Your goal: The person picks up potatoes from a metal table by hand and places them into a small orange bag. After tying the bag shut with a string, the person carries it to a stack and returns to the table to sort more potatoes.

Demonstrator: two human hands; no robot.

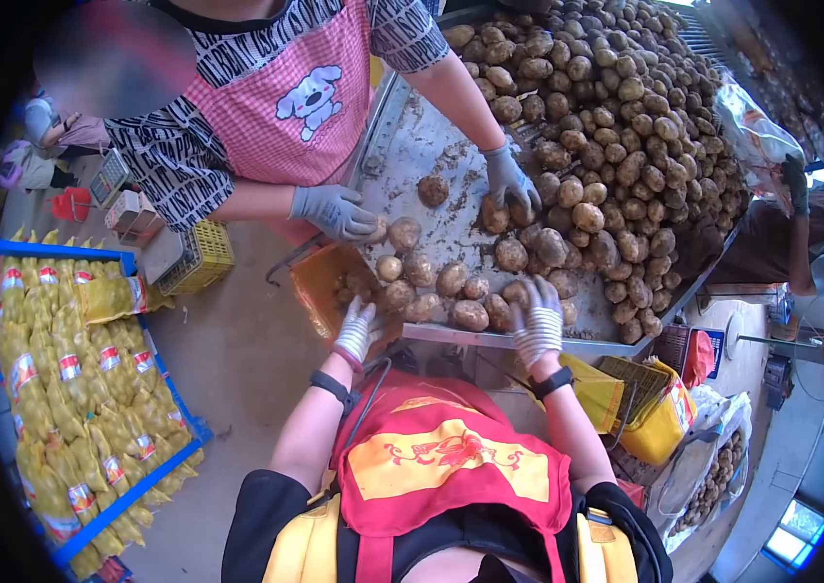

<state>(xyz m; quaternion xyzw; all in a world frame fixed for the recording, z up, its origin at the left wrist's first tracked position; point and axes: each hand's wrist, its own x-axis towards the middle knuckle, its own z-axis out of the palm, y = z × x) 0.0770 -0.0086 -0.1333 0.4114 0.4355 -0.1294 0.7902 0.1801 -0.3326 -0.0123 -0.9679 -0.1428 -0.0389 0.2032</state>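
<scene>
My left hand, in a white knitted glove, is at the near side of an orange-lined container at the table's corner. Its fingers reach up along the container wall, slightly apart, and small potatoes show inside. My right hand, also gloved, lies over potatoes at the near edge of the metal table with its fingers stretched out. Close to its fingertips is a potato. Between my hands, a loose row of potatoes lies along the edge.
A big potato pile covers the table's right side. Across from me, a person's gloved hands touch potatoes. Filled yellow net bags sit in a blue frame at left. A yellow crate stands below the table at right.
</scene>
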